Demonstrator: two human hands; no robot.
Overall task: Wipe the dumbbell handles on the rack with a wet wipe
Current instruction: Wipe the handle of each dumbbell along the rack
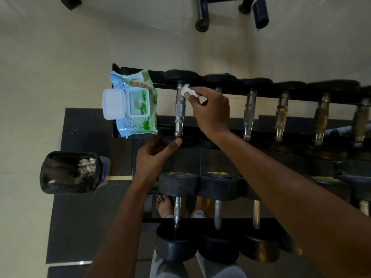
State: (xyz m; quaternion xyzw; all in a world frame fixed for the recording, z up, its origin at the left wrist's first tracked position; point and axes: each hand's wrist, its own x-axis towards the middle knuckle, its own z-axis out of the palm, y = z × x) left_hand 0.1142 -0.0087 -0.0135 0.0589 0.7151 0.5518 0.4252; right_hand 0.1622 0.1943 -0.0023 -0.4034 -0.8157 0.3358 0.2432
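Dumbbell handles sit in a row on the rack (140, 74), and we can go from the left side to the right. At about nine o'clock is a bin (70, 172) on the floor with crumpled wipes inside. Up at about ten o'clock a pack of wet wipes (133, 103) lies on the left end of the top shelf, and its lid is flipped open. Next comes the first handle (180, 109), shiny and bumpy, near the middle. The left hand (154, 159) is just below it at about six o'clock from the handle, with fingers loosely open and the thumb touching the near end of that dumbbell; I cannot see the other fingertips well. The right hand (210, 111) pinches a scrunched wet wipe (187, 91) with curled fingers, and the wipe touches the top of the first handle. Farther right, toward three o'clock, more handles (249, 115) wait, and some look brown and rusty. What could go wrong: the small wipe could slip out of the pinch, or it could miss the bumpy grooves. The dumbbell might roll if pushed hard. The pack could dry out with its lid open. Below, the floor is pale tile with dark mats, and the room looks dim.
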